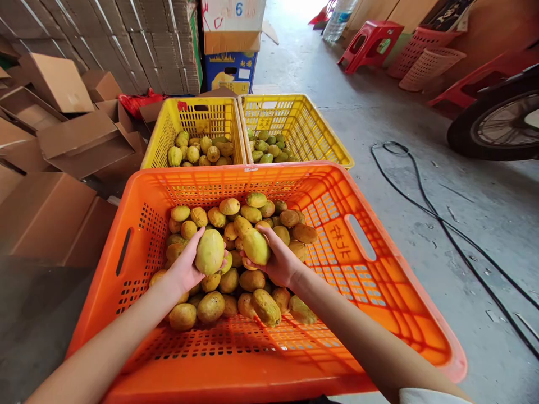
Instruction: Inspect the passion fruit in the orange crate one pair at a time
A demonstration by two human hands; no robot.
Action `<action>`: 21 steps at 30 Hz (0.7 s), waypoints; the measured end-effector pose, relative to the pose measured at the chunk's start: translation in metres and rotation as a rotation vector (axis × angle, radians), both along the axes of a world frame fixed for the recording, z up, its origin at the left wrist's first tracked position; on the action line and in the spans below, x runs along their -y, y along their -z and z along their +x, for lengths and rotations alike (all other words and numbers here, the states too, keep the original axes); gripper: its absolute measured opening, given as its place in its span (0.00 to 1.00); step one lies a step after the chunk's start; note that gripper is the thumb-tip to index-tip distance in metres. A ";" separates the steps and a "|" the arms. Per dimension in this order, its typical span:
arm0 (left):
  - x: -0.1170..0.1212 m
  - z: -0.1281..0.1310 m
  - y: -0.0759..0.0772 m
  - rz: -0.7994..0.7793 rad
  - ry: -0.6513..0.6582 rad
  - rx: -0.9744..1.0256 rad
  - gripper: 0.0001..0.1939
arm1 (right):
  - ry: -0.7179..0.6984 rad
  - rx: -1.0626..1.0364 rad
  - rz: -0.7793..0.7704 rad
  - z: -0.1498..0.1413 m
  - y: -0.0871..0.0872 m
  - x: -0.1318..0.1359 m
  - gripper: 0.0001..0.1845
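Note:
My left hand (190, 261) is wrapped round a pale yellow-green oval fruit (210, 251). In my right hand (278, 257) is another yellow-green oval fruit (256, 247), with the fingers curled under it. Both are held just above a heap of similar fruit (252, 280), whose exact kind I cannot make out. Several in the heap are browner, and some look ribbed or wrinkled. The heap lies in a large orange plastic crate (236, 376) with slotted walls, directly in front of me.
Beyond the orange crate stand a left yellow crate (154, 134) and a right yellow crate (328, 132), both holding fruit. Open cardboard boxes (80, 134) crowd the left. A black cable (429, 207) crosses the floor at right, near a wheel (501, 123) and a red stool (373, 42).

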State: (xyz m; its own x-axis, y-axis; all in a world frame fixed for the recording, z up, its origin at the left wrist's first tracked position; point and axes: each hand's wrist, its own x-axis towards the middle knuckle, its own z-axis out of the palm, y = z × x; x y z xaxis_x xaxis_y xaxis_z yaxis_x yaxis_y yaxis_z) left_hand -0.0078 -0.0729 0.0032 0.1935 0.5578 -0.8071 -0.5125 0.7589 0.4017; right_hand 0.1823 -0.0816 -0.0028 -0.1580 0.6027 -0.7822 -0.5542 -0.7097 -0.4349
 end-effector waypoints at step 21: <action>0.002 -0.001 0.009 0.072 -0.080 -0.048 0.09 | -0.005 0.045 0.012 0.004 -0.004 -0.001 0.14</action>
State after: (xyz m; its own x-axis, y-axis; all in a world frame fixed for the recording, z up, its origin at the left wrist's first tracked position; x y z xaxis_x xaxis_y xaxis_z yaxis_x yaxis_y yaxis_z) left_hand -0.0091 -0.0749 -0.0059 0.1080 0.6267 -0.7717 -0.5493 0.6846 0.4791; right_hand 0.1859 -0.0810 0.0013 -0.1261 0.6111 -0.7814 -0.5304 -0.7072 -0.4675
